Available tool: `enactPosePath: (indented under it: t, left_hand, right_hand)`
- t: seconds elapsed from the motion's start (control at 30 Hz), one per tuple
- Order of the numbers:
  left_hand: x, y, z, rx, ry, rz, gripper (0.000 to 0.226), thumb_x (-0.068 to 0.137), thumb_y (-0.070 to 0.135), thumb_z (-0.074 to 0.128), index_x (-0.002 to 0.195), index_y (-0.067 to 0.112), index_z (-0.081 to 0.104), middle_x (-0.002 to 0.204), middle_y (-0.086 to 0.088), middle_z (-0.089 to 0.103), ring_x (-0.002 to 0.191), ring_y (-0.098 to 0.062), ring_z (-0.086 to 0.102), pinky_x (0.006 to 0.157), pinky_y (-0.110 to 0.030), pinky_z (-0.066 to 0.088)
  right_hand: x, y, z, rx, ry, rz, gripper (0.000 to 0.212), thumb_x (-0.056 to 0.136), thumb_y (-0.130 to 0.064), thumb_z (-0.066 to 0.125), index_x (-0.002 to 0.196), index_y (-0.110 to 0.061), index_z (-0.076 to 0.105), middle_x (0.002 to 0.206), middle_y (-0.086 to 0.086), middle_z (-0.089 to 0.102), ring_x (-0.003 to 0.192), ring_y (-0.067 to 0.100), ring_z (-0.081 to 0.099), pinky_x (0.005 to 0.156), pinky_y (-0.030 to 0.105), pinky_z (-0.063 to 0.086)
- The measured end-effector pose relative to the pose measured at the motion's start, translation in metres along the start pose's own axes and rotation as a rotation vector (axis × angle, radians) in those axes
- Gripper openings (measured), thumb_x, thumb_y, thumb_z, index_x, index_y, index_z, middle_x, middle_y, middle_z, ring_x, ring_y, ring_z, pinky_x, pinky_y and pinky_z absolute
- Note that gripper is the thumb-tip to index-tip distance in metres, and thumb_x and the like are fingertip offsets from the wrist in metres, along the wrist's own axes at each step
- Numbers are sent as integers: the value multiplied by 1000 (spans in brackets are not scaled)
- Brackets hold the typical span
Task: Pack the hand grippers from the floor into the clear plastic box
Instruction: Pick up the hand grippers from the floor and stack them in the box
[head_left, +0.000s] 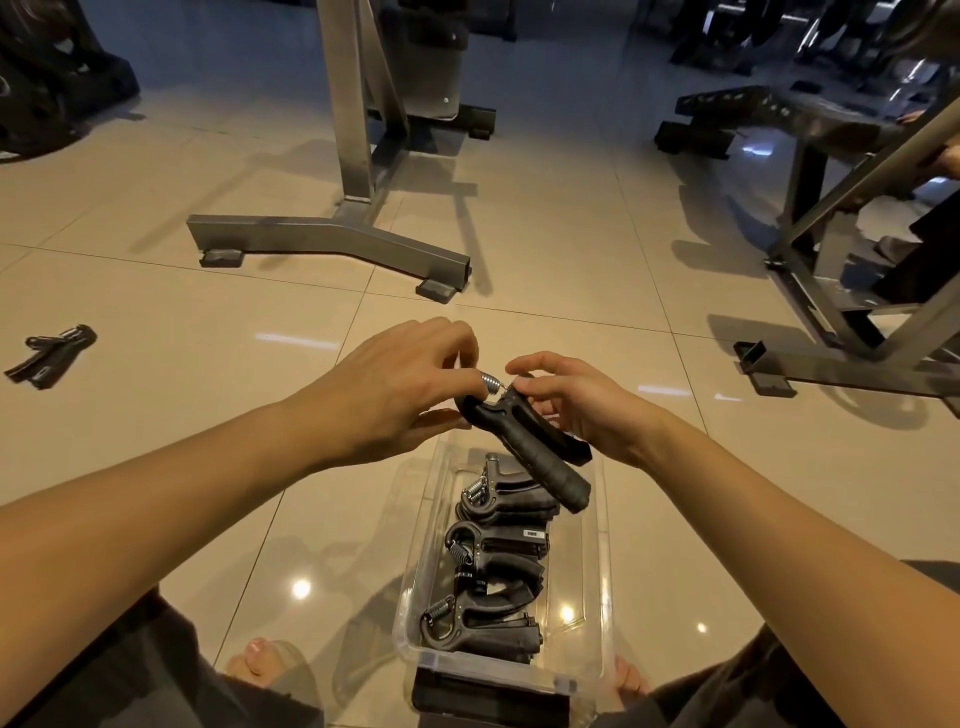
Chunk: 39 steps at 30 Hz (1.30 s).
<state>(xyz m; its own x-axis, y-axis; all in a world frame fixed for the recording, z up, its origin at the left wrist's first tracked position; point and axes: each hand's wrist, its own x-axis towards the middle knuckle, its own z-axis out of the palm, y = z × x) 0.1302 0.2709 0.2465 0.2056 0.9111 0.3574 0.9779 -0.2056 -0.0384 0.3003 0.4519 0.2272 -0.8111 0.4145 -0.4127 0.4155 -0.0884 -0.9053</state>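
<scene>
A black hand gripper (530, 447) with a metal spring hangs over the far end of the clear plastic box (592, 613). My left hand (395, 384) pinches its spring end, and my right hand (576, 400) curls round its upper handle. Three black hand grippers (498, 566) lie stacked in a row inside the box. One more hand gripper (52, 353) lies on the tiled floor at the far left.
A steel machine base (332, 239) stands on the tiles just beyond my hands. Another machine frame (841, 332) is at the right. My bare feet (254, 665) flank the box at the bottom edge. A dark lid or tray lies under the box's near end.
</scene>
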Motion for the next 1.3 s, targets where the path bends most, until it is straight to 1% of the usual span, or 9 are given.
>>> enactPosePath:
  t: [0.07, 0.17, 0.27, 0.4, 0.73, 0.97, 1.13, 1.23, 1.3]
  left_hand:
    - [-2, -2, 1, -72, -29, -27, 26, 90, 42, 58, 110, 25, 64, 116, 3, 61, 102, -16, 56, 78, -33, 52]
    - [-5, -3, 2, -153, -73, -125, 27, 93, 45, 50, 107, 27, 64, 96, 11, 65, 86, -10, 59, 72, -34, 56]
    - [-6, -6, 3, -167, -85, -221, 24, 96, 44, 51, 106, 26, 64, 87, 14, 62, 76, -9, 57, 67, -27, 49]
    - [-5, -7, 5, -211, -93, -394, 18, 99, 41, 55, 107, 25, 59, 84, 11, 66, 69, -14, 57, 63, -34, 47]
    - [6, -6, 6, -846, 5, -865, 16, 99, 27, 61, 101, 12, 68, 79, -4, 74, 70, -17, 72, 66, -30, 62]
    - [6, -16, 20, -1113, -98, -980, 29, 100, 29, 59, 98, 2, 70, 81, -16, 74, 69, -27, 72, 65, -34, 61]
    - [-5, -19, 60, -690, -142, -899, 32, 105, 29, 46, 95, 11, 71, 84, -2, 71, 79, -20, 70, 74, -39, 57]
    - [-20, -15, 87, -339, -389, -678, 25, 101, 28, 52, 118, 21, 68, 111, 3, 68, 102, -19, 62, 81, -34, 49]
    - [-28, -12, 100, -243, -517, -572, 42, 96, 39, 61, 134, 23, 58, 133, 4, 59, 122, -18, 54, 95, -34, 47]
  right_hand:
    - [1, -1, -1, -115, -2, -8, 42, 89, -38, 69, 127, -23, 60, 107, 13, 69, 89, 23, 61, 88, 41, 53]
    - [-2, -6, -3, -192, -47, -65, 44, 89, -43, 70, 127, -24, 61, 112, 13, 72, 96, 23, 68, 100, 44, 52]
    - [-8, -9, -3, -334, -73, -144, 39, 91, -36, 73, 126, -23, 65, 109, 3, 75, 101, 19, 70, 92, 33, 56]
    - [-9, -5, 4, -438, -15, -322, 26, 93, -17, 72, 119, -13, 70, 95, 5, 72, 79, 17, 69, 67, 21, 53]
    - [-9, 1, 13, -1223, 289, -621, 70, 81, -54, 75, 139, -26, 47, 125, -7, 56, 110, 14, 52, 96, 34, 46]
    - [-7, 14, 16, -1195, 276, -602, 65, 84, -55, 71, 138, -25, 53, 120, -9, 56, 105, 13, 53, 88, 34, 49]
    - [-2, 37, 16, -1172, 288, -446, 60, 85, -54, 69, 135, -24, 55, 116, -8, 58, 104, 15, 56, 86, 37, 51]
    - [1, 56, 17, -1225, 272, -319, 58, 84, -55, 70, 133, -26, 55, 116, -8, 57, 106, 18, 56, 86, 39, 51]
    - [4, 70, 15, -1272, 260, -234, 57, 84, -53, 72, 130, -23, 57, 117, -6, 58, 107, 19, 56, 85, 38, 51]
